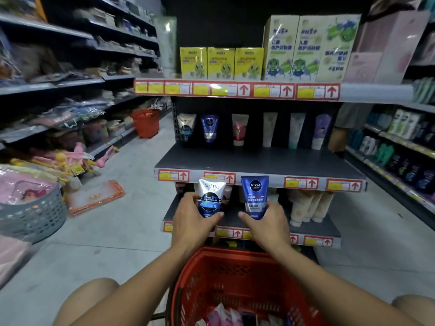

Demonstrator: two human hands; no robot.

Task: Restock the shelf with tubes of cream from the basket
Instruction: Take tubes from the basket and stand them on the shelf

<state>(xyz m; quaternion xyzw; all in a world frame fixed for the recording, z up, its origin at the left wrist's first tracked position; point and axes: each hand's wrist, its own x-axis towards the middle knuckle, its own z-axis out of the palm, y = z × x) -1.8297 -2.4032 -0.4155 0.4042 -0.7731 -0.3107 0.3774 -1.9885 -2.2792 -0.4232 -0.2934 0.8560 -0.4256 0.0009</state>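
Two cream tubes held up in front of the shelf, one in each hand.

The white-and-blue tube sat in the left hand, fingers curled round its lower body; the blue Nivea tube was gripped the same way by the right hand. Both stood cap-down, crimped end up, level with the edge of the middle shelf, where six tubes lined the back. They looked light, soft-walled and glossy, so likely to dent or slip under a hard squeeze; a hold low, near the stiffer cap end, seemed safest. Below the arms the red basket held more packets. A second red basket stood down the aisle.
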